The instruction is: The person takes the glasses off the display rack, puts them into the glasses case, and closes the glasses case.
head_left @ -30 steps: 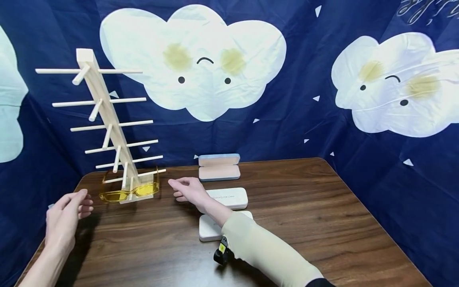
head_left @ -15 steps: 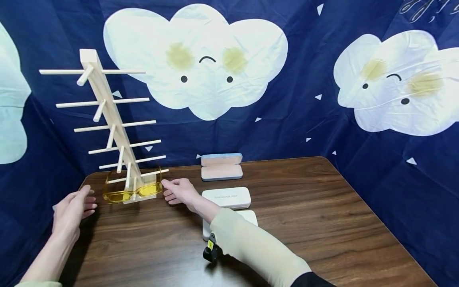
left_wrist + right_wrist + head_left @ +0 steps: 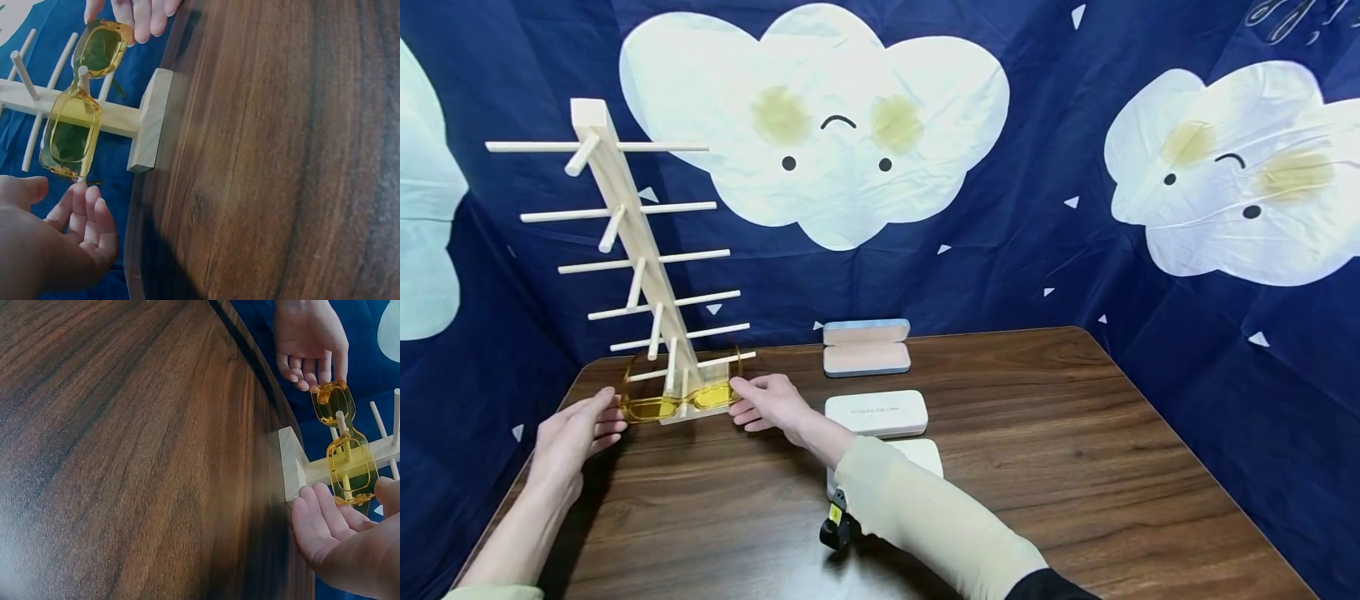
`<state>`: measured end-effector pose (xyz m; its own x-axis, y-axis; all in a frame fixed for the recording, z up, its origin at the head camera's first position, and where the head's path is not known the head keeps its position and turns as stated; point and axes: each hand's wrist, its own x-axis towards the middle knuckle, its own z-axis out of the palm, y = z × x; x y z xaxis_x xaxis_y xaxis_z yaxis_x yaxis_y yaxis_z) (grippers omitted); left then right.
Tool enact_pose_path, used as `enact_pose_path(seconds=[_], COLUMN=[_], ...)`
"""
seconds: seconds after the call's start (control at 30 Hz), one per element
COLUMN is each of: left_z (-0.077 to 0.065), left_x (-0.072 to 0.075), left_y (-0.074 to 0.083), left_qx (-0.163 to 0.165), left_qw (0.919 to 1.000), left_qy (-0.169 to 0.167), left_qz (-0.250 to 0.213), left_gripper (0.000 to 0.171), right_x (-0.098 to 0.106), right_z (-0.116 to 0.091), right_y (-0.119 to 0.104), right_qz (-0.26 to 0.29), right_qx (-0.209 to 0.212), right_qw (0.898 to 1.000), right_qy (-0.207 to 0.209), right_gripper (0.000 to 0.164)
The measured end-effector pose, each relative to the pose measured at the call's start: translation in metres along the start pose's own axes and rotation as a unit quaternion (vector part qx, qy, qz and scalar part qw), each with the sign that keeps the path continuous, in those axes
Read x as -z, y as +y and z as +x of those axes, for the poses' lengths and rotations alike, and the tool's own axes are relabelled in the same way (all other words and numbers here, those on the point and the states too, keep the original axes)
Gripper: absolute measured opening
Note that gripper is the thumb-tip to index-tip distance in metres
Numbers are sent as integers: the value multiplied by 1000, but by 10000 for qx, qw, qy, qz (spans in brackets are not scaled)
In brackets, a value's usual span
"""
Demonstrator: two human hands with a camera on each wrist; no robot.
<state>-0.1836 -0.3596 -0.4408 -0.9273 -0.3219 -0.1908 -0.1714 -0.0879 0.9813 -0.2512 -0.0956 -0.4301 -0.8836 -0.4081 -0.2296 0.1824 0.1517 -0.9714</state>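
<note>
Yellow-tinted glasses (image 3: 711, 397) hang low on a wooden display stand (image 3: 638, 237), their lenses facing me and their temples running back beside the post. My left hand (image 3: 567, 437) is at their left end, thumb and fingers spread apart around the corner of the frame. At the other end my right hand (image 3: 772, 408) has its thumb by the lens edge, with the fingers loosely bent below. In the right wrist view the right hand (image 3: 350, 534) has the frame's corner between thumb and fingers, with a gap visible. Whether the fingertips touch the frame is hard to tell.
To the right, a pale blue glasses case (image 3: 867, 350) lies open at the back of the wooden table (image 3: 1037, 433). Two white cases lie in front: one closed case (image 3: 876, 414) and another case (image 3: 917, 454) partly behind my right forearm. Bare pegs (image 3: 685, 208) stick out from the stand.
Both hands have moved inward to the two ends of the glasses, the left going right and the right going left. The glasses stay on the stand.
</note>
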Motion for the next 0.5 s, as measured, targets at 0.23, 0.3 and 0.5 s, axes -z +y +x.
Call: enact_pose_path(seconds=[0.23, 0.3, 0.5], left_z=[2, 2, 2], left_x=[-4, -6, -8], left_y=[0, 0, 2], left_qx=[68, 113, 268], left_qw=[9998, 9997, 9995], left_qy=[9, -36, 5], left_qz=[169, 209, 188], left_gripper=[29, 29, 30], right_x=[-3, -4, -6], right_z=[0, 0, 0], right_y=[-2, -3, -5], right_qz=[93, 127, 186], right_qx=[-33, -40, -63], right_qw=[9995, 9992, 9988], right_qy=[296, 366, 442], right_gripper=[44, 42, 39])
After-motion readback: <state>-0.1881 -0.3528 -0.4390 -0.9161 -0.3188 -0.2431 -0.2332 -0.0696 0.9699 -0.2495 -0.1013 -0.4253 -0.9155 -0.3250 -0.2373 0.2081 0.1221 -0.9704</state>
